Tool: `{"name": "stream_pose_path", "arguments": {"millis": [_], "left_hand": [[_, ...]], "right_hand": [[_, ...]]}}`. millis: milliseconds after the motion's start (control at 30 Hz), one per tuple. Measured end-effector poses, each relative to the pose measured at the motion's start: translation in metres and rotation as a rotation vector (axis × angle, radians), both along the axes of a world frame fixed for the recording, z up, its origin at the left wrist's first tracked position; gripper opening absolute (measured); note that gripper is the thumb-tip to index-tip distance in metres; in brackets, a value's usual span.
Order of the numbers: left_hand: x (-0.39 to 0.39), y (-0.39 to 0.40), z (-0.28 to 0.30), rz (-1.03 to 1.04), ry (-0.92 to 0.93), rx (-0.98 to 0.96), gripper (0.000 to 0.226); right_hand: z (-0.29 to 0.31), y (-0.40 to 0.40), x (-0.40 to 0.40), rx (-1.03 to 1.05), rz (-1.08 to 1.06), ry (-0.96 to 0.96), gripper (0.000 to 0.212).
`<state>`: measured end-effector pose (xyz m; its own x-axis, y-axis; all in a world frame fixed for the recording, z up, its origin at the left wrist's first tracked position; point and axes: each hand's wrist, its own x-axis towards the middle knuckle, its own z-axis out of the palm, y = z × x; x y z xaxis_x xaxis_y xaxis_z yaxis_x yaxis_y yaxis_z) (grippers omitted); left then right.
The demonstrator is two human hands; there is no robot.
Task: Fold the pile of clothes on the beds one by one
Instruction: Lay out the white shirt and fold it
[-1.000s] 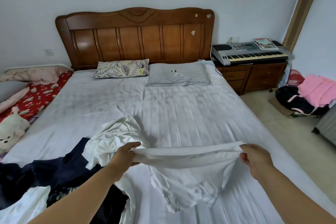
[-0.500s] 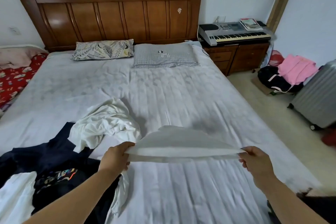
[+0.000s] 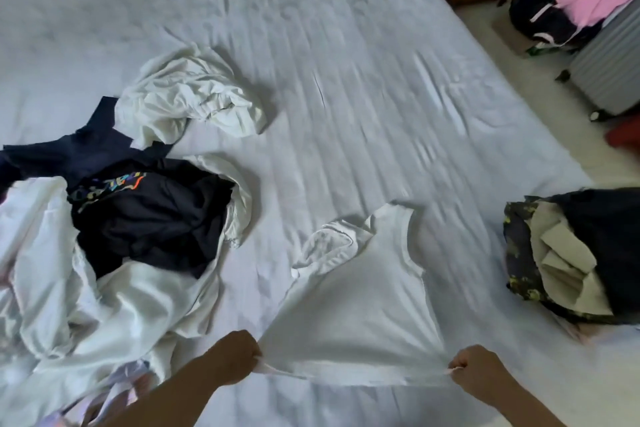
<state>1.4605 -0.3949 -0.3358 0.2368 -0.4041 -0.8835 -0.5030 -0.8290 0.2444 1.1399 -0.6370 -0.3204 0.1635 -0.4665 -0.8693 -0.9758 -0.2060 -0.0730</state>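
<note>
Both hands, left hand (image 3: 239, 359) and right hand (image 3: 476, 371), pinched the white sleeveless top (image 3: 356, 315) by its hem, spreading it flat; folding its sides inward probably came next.

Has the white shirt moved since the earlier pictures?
Yes. The white shirt, earlier held stretched in the air, now lies spread on the bed sheet, its hem gripped by both hands.

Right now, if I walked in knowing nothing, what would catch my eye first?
Probably the white shirt spread flat on the bed nearest the camera, its hem pinched by the left hand and right hand. Next, the jumbled pile of dark and white clothes to its left, then a smaller dark bundle at the bed's right edge.
</note>
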Motion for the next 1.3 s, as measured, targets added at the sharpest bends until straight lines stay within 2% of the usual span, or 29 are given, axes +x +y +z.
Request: {"name": "stream_pose_path", "arguments": {"millis": [33, 100, 167, 200, 267, 333, 400, 467, 567, 633, 667, 733, 833, 933, 1033, 1100, 1200, 1300], "left_hand": [[-0.005, 0.008, 0.000, -0.011, 0.052, 0.036, 0.024], [-0.010, 0.017, 0.005, -0.084, 0.126, 0.115, 0.015], [-0.010, 0.020, 0.008, -0.130, 0.153, 0.152, 0.009], [-0.011, 0.020, 0.009, -0.133, 0.167, 0.152, 0.014], [-0.012, 0.015, 0.010, -0.133, 0.182, 0.152, 0.039], [-0.013, 0.004, 0.006, -0.167, 0.073, 0.052, 0.047], [-0.016, -0.014, 0.005, -0.030, -0.055, -0.118, 0.036], [-0.020, -0.036, 0.000, 0.184, -0.090, -0.249, 0.026], [-0.028, -0.073, -0.012, 0.352, -0.052, -0.386, 0.024], [-0.035, -0.101, -0.021, 0.475, -0.003, -0.473, 0.026], [-0.038, -0.115, -0.029, 0.517, 0.012, -0.506, 0.027], [-0.041, -0.138, -0.041, 0.579, 0.046, -0.554, 0.032], [-0.040, -0.169, -0.061, 0.871, 0.254, -0.530, 0.037], [-0.033, -0.193, -0.069, 1.294, 0.450, -0.430, 0.024], [-0.014, -0.208, -0.076, 1.562, 0.498, -0.381, 0.016], [0.006, -0.213, -0.081, 1.633, 0.478, -0.417, 0.018], [0.036, -0.215, -0.085, 1.662, 0.334, -0.492, 0.031], [0.055, -0.210, -0.089, 1.553, 0.211, -0.566, 0.041]], "right_hand": [[-0.002, 0.008, -0.005, 0.031, 0.055, 0.042, 0.013], [-0.003, 0.017, -0.012, 0.102, 0.152, 0.085, 0.019], [0.005, 0.021, -0.013, 0.154, 0.184, 0.132, 0.012], [0.009, 0.020, -0.010, 0.177, 0.169, 0.164, 0.009], [0.015, 0.018, -0.006, 0.226, 0.081, 0.143, 0.004], [0.013, 0.013, -0.003, 0.155, 0.036, 0.020, 0.018], [0.008, 0.006, 0.006, 0.004, -0.062, -0.175, 0.021], [0.004, -0.004, 0.024, -0.086, -0.155, -0.300, 0.026], [-0.008, -0.025, 0.055, -0.105, -0.281, -0.379, 0.023], [-0.021, -0.039, 0.075, -0.142, -0.398, -0.446, 0.011], [-0.027, -0.047, 0.086, -0.160, -0.471, -0.481, 0.011], [-0.040, -0.060, 0.103, -0.177, -0.564, -0.575, 0.026], [-0.065, -0.080, 0.125, -0.159, -0.622, -0.680, 0.032], [-0.081, -0.093, 0.139, -0.001, -0.894, -0.754, 0.029], [-0.092, -0.111, 0.146, 0.109, -1.152, -0.811, 0.025], [-0.101, -0.122, 0.147, 0.042, -1.157, -0.826, 0.033], [-0.112, -0.133, 0.145, -0.097, -1.029, -0.787, 0.052], [-0.118, -0.138, 0.144, -0.121, -0.973, -0.784, 0.065]]}}
